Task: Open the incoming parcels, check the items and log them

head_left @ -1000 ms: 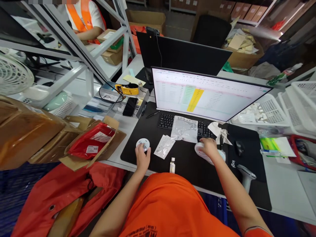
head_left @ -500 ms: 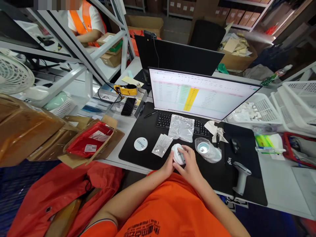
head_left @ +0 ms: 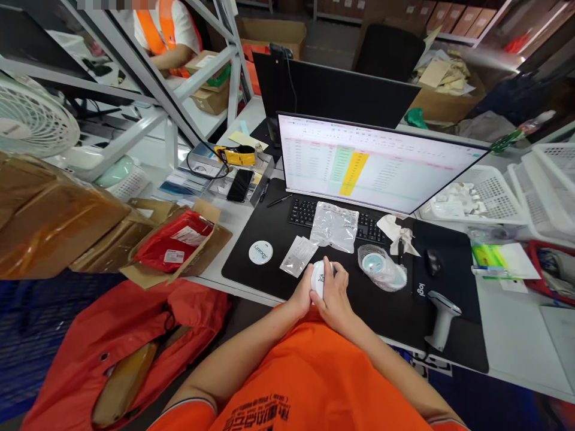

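At lower centre of the frame, the left hand (head_left: 300, 297) and right hand (head_left: 336, 302) cup a small white disc (head_left: 318, 281) at the near edge of a black mat (head_left: 377, 314). Their fingers (head_left: 329, 281) curl around it, pressed against its sides. Farther left lies a printed white disc (head_left: 260, 252); to the right, a clear bag (head_left: 381, 269).

Desk mat (head_left: 245, 276) lies near of keyboard (head_left: 314, 212) and monitor (head_left: 372, 161), round disc (head_left: 260, 252) on its left, plastic bag (head_left: 333, 227) far side overlapping keyboard, wrapped disc (head_left: 381, 268) right, barcode scanner (head_left: 442, 317) further right, open carton (head_left: 215, 245) left of mat.
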The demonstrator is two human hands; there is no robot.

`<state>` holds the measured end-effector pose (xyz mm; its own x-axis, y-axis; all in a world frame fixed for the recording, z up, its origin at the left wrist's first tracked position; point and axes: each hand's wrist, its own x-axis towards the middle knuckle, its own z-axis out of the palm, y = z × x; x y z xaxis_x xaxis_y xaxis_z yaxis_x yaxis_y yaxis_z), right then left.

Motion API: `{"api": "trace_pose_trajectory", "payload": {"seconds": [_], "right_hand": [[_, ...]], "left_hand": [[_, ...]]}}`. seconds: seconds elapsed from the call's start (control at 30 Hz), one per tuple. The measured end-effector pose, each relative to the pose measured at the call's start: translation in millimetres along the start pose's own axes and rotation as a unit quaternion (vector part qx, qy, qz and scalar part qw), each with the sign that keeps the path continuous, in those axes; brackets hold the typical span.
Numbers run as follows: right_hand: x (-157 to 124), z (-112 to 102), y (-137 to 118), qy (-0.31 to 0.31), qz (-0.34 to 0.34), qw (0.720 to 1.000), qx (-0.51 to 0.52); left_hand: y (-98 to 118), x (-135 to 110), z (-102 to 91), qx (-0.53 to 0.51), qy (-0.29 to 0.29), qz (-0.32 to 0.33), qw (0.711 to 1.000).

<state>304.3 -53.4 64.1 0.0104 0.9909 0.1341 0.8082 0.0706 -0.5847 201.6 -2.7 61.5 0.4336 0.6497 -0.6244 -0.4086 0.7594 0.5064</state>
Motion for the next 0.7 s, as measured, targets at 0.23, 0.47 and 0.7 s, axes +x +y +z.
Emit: {"api": "trace_pose_trajectory", "payload": {"seconds": [0.23,0.47,0.7], "right_hand": [[-8,-4,14,0.028,-0.062,0.997,-0.021],[-12,-57,19,-0.11,-0.298,0.946,-0.068],[-23,-96,52,-0.063,-0.268,0.96,-0.042]], "left_hand": [[6,-7,5.1,0.047,0.06,-0.063,0.995],[12,-13,-1.0,0.036,-0.04,-0.238,0.97],[19,14,-23.8,0.03,-0.13,-0.248,0.959]]}}
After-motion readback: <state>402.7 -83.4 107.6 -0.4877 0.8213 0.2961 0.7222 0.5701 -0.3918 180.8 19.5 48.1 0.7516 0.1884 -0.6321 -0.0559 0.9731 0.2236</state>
